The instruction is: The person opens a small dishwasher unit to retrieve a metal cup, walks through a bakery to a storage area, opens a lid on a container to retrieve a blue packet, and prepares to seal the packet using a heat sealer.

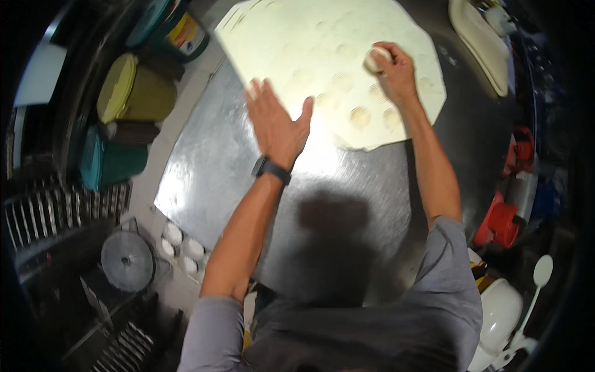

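Pale cream, flat dough-like sheet (297,37) lies toward the far edge of the shiny steel table (211,149); left hand (276,127) spreads at the sheet's near-left border, perhaps steadying it; right hand (398,71) pinches a round whitish piece (374,61) over it.

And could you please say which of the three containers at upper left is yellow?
The middle container, yellow in lid and body; the upper container and lower container are teal.

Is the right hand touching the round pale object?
Touching: the head view shows the right hand with its fingers curled around the round pale object.
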`<state>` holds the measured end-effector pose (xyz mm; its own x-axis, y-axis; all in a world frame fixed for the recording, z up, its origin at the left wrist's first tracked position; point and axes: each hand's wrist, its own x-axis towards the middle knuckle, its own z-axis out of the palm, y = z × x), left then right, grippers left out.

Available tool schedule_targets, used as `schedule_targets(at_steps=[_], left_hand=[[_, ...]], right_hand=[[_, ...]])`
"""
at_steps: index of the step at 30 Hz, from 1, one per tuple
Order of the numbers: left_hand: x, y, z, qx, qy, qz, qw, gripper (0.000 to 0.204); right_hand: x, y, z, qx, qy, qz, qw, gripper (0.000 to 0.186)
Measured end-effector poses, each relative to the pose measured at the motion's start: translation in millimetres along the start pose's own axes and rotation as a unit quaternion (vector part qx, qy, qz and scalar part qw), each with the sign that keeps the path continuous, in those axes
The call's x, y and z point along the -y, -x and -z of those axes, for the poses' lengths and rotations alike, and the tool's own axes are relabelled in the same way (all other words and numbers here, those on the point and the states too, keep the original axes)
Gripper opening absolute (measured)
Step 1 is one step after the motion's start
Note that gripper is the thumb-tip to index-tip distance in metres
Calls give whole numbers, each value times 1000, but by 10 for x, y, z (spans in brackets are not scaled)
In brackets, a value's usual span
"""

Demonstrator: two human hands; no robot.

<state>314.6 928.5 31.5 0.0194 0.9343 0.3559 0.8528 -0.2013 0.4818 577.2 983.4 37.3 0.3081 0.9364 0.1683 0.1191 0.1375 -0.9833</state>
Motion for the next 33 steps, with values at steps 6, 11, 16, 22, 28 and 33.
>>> schedule_targets(at_steps=[6, 11, 16, 22, 28, 33], left_hand=[[-149, -109, -15, 64, 39, -71, 995, 86], [197, 194, 292, 72, 224, -68, 970, 78], [771, 1198, 1056, 74, 255, -12, 964, 56], [1494, 1994, 2124, 51, 279, 139, 949, 50], [2278, 3096, 2837, -82, 292, 295, 906, 50], [2422, 4206, 2979, -85, 241, 435, 864, 48]], right_hand=[[10, -277, 364, -22, -6, -30, 999, 20], [713, 761, -274, 120, 24, -96, 988, 18], [1264, 2665, -830, 396, 182, -121, 892, 24], [1049, 3097, -915, 344, 305, 171, 872, 34], [899, 3327, -1002, 266, 323, 177, 891, 24], [660, 3238, -1561, 265, 332, 301, 854, 11]])
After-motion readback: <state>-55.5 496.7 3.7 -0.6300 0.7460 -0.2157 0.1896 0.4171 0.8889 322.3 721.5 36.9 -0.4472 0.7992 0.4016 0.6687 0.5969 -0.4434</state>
